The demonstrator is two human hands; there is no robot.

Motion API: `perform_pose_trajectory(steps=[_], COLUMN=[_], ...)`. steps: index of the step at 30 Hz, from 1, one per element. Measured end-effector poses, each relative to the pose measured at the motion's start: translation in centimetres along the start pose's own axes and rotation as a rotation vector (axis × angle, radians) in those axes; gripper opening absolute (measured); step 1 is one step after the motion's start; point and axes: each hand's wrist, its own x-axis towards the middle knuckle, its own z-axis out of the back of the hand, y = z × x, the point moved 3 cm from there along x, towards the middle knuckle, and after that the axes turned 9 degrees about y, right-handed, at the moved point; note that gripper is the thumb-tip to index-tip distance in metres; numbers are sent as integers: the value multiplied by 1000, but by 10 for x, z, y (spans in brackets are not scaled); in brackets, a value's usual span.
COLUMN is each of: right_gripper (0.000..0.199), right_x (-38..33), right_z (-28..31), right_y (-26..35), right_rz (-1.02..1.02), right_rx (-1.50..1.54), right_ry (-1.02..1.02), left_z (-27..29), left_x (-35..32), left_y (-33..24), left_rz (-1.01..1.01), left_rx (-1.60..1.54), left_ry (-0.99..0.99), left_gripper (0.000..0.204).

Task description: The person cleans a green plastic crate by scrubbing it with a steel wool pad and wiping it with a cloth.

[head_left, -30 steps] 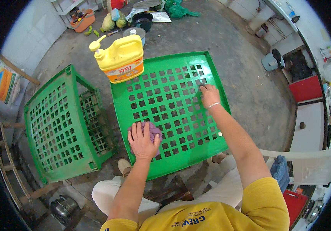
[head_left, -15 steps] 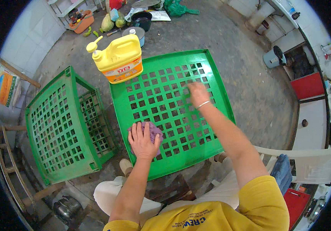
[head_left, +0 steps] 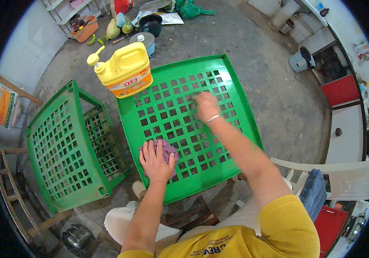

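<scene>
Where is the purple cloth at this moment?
In the head view, the purple cloth lies under the left hand, pressed onto the near left part of the green lattice panel, with the right hand farther up the panel.

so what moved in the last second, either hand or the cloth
The right hand slid left along the green lattice panel, from near its right edge toward the middle, lying flat and blurred with motion. It took hold of nothing. The left hand stayed pressed on the purple cloth near the panel's front edge, and the yellow detergent jug and green crate kept their places.
</scene>
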Motion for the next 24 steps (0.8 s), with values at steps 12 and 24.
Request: perform_pose_trajectory(steps=[12,24], right_gripper=[7,19], right_x=[-12,-73], right_z=[-13,49], right_y=[78,-93], right_rz=[-171,-510], right_rx=[54,-102], right_ry=[117,-19], left_z=[-1,-3], left_x=[1,-1], left_y=[-2,-1], left_rz=[-8,-24], left_rx=[45,48], left_ry=[-1,-32], left_gripper=[58,56])
